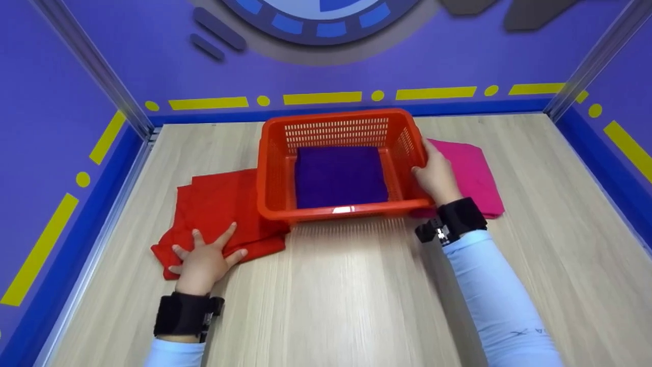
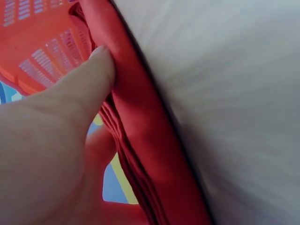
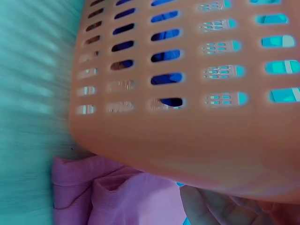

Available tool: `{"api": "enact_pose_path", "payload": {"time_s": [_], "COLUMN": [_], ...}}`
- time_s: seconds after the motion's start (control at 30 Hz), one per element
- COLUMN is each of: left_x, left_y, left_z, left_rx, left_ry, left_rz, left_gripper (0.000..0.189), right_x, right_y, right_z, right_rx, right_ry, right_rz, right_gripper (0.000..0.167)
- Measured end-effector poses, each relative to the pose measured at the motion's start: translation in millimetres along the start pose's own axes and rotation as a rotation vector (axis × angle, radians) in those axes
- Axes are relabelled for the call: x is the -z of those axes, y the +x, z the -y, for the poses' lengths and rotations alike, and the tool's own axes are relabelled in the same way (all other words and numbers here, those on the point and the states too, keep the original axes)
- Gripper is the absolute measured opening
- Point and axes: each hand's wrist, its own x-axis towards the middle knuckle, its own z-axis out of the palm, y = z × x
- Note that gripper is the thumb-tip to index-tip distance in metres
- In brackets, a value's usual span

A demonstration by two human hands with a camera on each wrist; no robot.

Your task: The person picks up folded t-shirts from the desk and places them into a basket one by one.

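My left hand [image 1: 204, 262] rests with spread fingers on a folded red cloth [image 1: 219, 204]. In the left wrist view, the thumb [image 2: 101, 70] lies along the edge of its stacked folds. My right hand [image 1: 438, 176] grips the right rim of an orange-red plastic basket [image 1: 305, 214] with slotted walls, thumb over the rim. Inside lies a folded purple cloth [image 1: 340, 177]. The basket's left side overlaps the red cloth in the head view. To the right, a folded pink cloth [image 1: 476, 178] is partly hidden behind my right hand and the basket.
The light wood tabletop [image 1: 346, 300] extends in front of the basket. A blue-purple panel [image 1: 204, 76] with yellow markings rises behind it, and similar panels stand at both sides. Metal rails [image 1: 97, 250] run along the table's edges.
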Motion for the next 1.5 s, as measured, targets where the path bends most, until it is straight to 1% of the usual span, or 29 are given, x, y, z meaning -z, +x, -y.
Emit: {"api": "enact_pose_path", "payload": {"time_s": [0.2, 0.3, 0.4, 0.5, 0.6, 0.67, 0.77, 0.83, 0.93, 1.03, 1.1, 1.2, 1.3, 1.4, 1.5], "left_x": [-9.5, -13.5, -14.8, -12.7, -8.5, -5.9, -2.9, -0.8, 3.6, 7.5, 8.9, 7.7, 5.3, 2.1, -1.6], "left_y": [-5.4, -6.6, -7.5, -6.5, -2.3, 2.3, 9.0, 13.5, 18.5, 21.9, 23.0, 19.9, 14.0, 7.7, 2.7], "left_z": [-8.7, -14.5, -18.1, -19.3, -16.6, -11.9, -3.5, 1.7, 6.9, 9.6, 9.6, 10.1, 9.4, 8.1, 4.9], "left_rx": [-0.01, -0.001, 0.013, 0.012, 0.008, 0.01, 0.014, 0.016, 0.015, 0.001, -0.008, -0.012, -0.016, -0.013, -0.007], "left_ry": [-0.013, -0.013, 0.005, 0.006, -0.038, -0.076, -0.125, -0.134, -0.13, -0.113, -0.11, -0.115, -0.116, -0.106, -0.104], "left_rz": [-0.005, -0.005, 0.002, 0.009, 0.009, 0.001, -0.015, -0.014, 0.015, 0.045, 0.051, 0.04, 0.024, 0.022, 0.023], "left_gripper": [0.086, 0.087, 0.088, 0.088, 0.086, 0.089, 0.102, 0.113, 0.125, 0.13, 0.131, 0.13, 0.127, 0.125, 0.123], "right_x": [4.0, 5.8, 5.6, 4.7, 3.3, 1.5, -1.9, -3.9, -5.3, -4.1, -2.2, -1.8, -1.7, -1.4, 0.5], "right_y": [0.8, 1.1, 1.6, 1.1, 0.0, -0.4, -1.7, -2.3, -2.3, -1.7, -1.1, -0.4, 0.1, 0.8, 1.4], "right_z": [-2.4, -4.0, -5.7, -7.7, -8.8, -8.7, -8.0, -7.5, -5.5, -2.9, -1.5, -0.2, 0.7, 0.5, -0.5], "right_rx": [-0.009, -0.008, -0.017, -0.009, 0.001, -0.001, -0.012, -0.016, -0.018, -0.013, -0.012, -0.012, -0.013, -0.014, -0.005], "right_ry": [-0.009, -0.016, -0.014, -0.02, -0.02, -0.014, -0.005, 0.0, 0.013, 0.016, 0.014, 0.013, 0.017, 0.022, 0.009], "right_rz": [-0.005, -0.009, -0.005, -0.016, -0.028, -0.03, -0.024, -0.021, -0.013, -0.012, -0.012, -0.007, 0.003, 0.012, 0.002], "right_gripper": [0.075, 0.075, 0.074, 0.075, 0.075, 0.075, 0.074, 0.074, 0.074, 0.074, 0.075, 0.074, 0.074, 0.074, 0.074]}}
